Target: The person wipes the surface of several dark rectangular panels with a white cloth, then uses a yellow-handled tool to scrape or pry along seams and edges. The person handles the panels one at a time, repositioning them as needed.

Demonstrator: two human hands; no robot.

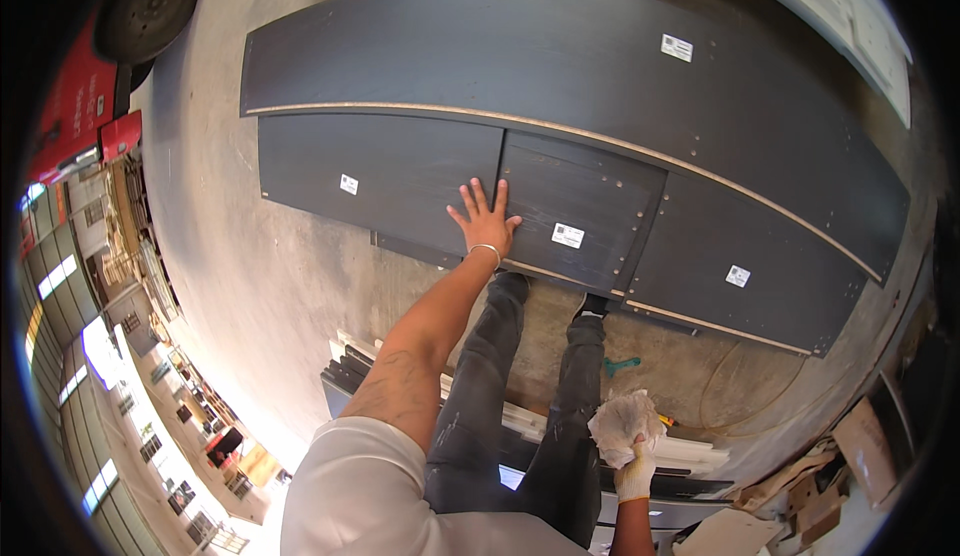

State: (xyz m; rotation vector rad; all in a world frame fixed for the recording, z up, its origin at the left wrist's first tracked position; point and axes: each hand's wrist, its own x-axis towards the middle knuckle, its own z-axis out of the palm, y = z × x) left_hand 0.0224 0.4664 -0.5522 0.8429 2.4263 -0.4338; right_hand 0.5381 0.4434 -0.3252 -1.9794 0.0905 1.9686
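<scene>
My bare left hand (487,228) lies flat with fingers spread at the seam between a dark grey left panel (400,161) and a smaller middle panel (565,196). A bracelet circles that wrist. Down at my right side, my gloved right hand (634,473) grips a crumpled whitish rag (624,424). Past the middle panel, a dark right panel (750,236) continues the row. Beyond them stretches a long dark panel (520,51) with a pale front edge. White labels stick to several panels, and small round spots or holes show near some edges.
Behind my legs lie stacked boards (685,454). A teal tool (622,365) and a thin cable (705,401) are on the concrete floor. Cardboard pieces (815,501) crowd the lower right. White panels (850,16) stand at the far right; a red vehicle (75,106) is far left.
</scene>
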